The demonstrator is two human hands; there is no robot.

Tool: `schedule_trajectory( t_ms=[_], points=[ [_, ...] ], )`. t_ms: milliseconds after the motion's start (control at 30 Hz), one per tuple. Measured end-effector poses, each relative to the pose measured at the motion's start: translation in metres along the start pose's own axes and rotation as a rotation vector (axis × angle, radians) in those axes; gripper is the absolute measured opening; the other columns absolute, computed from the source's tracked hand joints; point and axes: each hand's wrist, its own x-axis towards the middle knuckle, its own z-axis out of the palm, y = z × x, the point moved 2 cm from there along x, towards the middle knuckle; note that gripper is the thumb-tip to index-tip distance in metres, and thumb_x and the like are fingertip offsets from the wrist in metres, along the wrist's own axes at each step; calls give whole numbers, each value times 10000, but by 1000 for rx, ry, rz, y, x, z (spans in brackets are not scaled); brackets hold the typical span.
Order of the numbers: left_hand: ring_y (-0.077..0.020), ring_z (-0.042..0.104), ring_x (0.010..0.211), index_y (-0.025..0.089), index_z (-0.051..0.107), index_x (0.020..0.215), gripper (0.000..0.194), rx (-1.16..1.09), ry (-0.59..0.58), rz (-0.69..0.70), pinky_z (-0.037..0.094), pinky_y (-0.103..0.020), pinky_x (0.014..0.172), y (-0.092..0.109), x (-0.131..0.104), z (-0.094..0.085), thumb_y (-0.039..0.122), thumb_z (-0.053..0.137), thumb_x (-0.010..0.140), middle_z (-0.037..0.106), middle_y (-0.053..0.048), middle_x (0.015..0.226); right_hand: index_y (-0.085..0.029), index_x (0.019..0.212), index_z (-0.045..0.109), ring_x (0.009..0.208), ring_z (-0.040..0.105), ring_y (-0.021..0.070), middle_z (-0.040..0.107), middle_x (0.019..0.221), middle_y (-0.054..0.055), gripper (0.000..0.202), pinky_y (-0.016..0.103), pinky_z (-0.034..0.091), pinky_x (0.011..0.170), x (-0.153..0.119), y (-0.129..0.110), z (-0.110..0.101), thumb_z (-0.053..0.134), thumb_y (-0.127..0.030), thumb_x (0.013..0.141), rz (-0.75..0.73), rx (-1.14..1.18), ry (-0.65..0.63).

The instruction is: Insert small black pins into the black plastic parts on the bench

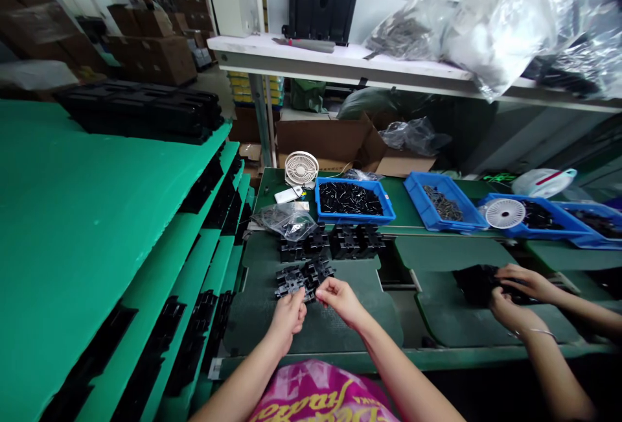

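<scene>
A pair of black moulded plastic parts with clip-like edges lies on the green work board [350,334] in front of me. My left hand [290,319] is closed at the near edge of the left black plastic part [290,279], its thumb against that edge. Just right of it, my right hand [341,301] has thumb and forefinger pinched together beside the right black plastic part [319,270]. Anything between those fingertips is too small to make out. Behind these stand more black plastic blocks [357,240] in a row, partly under a clear plastic bag [286,220].
Beyond the board are a blue tray [357,219] of small black pins, a blue tray [422,211] of metal pieces and a white fan [301,168]. Stacked green sheets [97,188] with black parts rise at left. A co-worker's hands [522,295] handle a black part at right.
</scene>
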Motion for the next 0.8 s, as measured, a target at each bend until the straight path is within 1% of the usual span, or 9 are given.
schedule_trajectory(
  t_ms=[100, 233, 333, 400, 467, 567, 667, 733, 800],
  points=[
    [-30, 247, 361, 165, 518, 642, 447, 96, -5, 64, 129, -191, 365, 2, 1, -5, 602, 570, 718, 438, 60, 485, -159, 718, 560, 539, 542, 110, 652, 657, 11, 308, 245, 426, 520, -3, 0, 0, 689, -439, 726, 19, 52, -36],
    [-62, 349, 433, 170, 631, 790, 320, 201, -35, 172, 232, -203, 410, 6, 0, -9, 483, 621, 722, 514, 41, 581, -155, 719, 559, 546, 542, 106, 637, 651, 5, 298, 247, 430, 536, -3, 1, -3, 698, -418, 729, 13, 65, -37],
    [-120, 510, 636, 185, 671, 767, 201, 263, -59, 234, 378, -225, 572, 11, -2, -11, 358, 699, 666, 621, 3, 711, -156, 714, 559, 538, 523, 99, 606, 627, -13, 293, 243, 426, 536, -3, 1, -3, 714, -406, 715, 12, 62, -28],
    [-137, 525, 709, 190, 669, 713, 162, 284, -55, 243, 391, -231, 645, 10, -2, -12, 330, 714, 646, 636, 2, 724, -161, 741, 569, 559, 523, 99, 592, 648, -21, 292, 239, 431, 543, -4, 0, -3, 739, -392, 687, 13, 73, -24],
    [-119, 480, 622, 182, 628, 632, 216, 283, -30, 210, 363, -224, 580, 6, 1, -13, 386, 691, 665, 579, 18, 613, -168, 796, 580, 610, 543, 108, 602, 712, -15, 298, 239, 445, 567, -7, -2, 0, 755, -373, 670, 12, 84, -36],
    [-81, 292, 418, 192, 484, 549, 429, 234, 25, 72, 217, -219, 416, -6, 7, -14, 577, 549, 726, 354, 72, 434, -177, 843, 579, 701, 577, 121, 634, 803, 5, 279, 249, 460, 643, -14, -6, 2, 749, -335, 688, -34, 74, -90],
    [-63, 149, 364, 237, 347, 577, 505, 155, 48, -83, 100, -219, 370, -16, 10, -17, 718, 393, 725, 208, 118, 427, -181, 837, 571, 766, 602, 139, 660, 850, 23, 248, 267, 465, 705, -16, -7, -5, 730, -323, 710, -81, -4, -142],
    [-54, 151, 373, 233, 354, 626, 521, 108, 31, -124, 93, -211, 367, -18, 8, -20, 746, 403, 702, 222, 122, 465, -180, 819, 570, 754, 608, 150, 666, 830, 25, 233, 268, 466, 691, -8, -3, -21, 702, -348, 726, -102, -210, -74],
    [-42, 169, 390, 207, 417, 694, 533, 79, -1, -115, 99, -198, 377, -16, 4, -21, 740, 449, 689, 243, 119, 509, -176, 774, 571, 693, 593, 153, 650, 752, 16, 214, 263, 453, 648, 6, 3, -42, 659, -369, 750, -120, -463, 66]
  ],
)
